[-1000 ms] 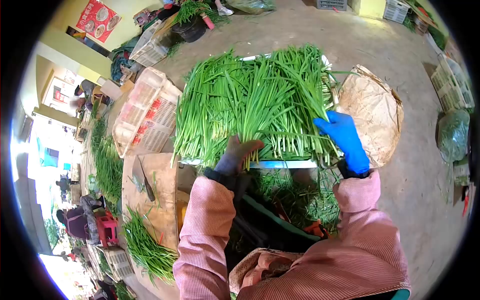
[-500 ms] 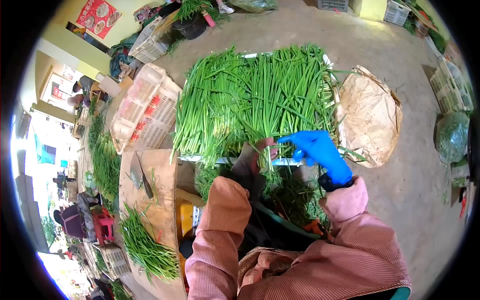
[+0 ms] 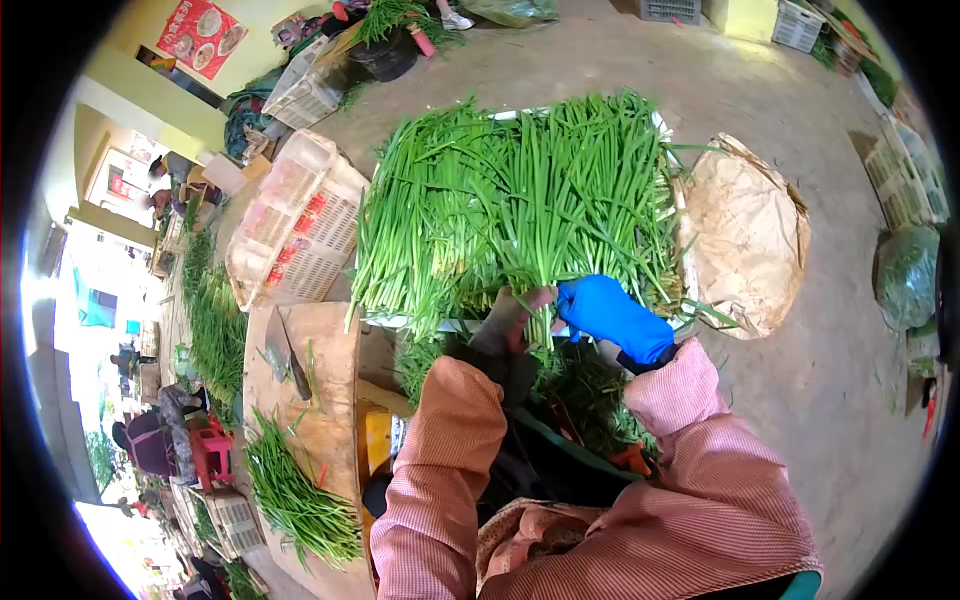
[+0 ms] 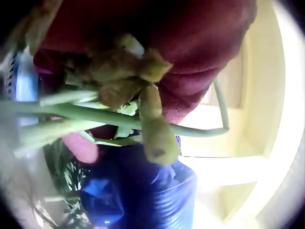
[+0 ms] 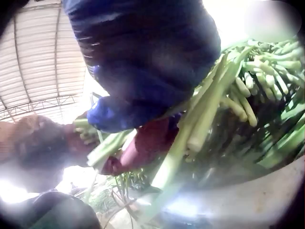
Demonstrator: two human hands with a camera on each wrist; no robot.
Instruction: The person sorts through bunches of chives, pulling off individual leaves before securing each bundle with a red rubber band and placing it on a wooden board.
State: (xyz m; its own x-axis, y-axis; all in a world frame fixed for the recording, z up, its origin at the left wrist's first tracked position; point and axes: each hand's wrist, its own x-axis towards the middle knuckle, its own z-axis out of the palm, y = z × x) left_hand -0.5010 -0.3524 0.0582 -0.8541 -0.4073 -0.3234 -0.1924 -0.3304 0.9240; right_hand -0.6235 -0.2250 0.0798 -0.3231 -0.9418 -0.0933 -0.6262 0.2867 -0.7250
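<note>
The left hand (image 3: 505,322) grips a green bunch (image 3: 541,328) at the near edge of the white tray (image 3: 689,275). The blue right hand (image 3: 612,315) is right beside it; I can't tell if it pinches. The red poster's (image 3: 202,38) writing is too small to read.

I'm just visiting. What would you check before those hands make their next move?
1. Left hand holding the bunch near its pale ends: ok.
2. Right hand, in a blue glove, close beside the left: ok.
3. Right hand gripping the bunch too: cannot tell; its underside is hidden.
4. Knife lying on the board, away from both hands: ok.
5. All stalks inside the tray's rim: not ok; some stick out.
</note>
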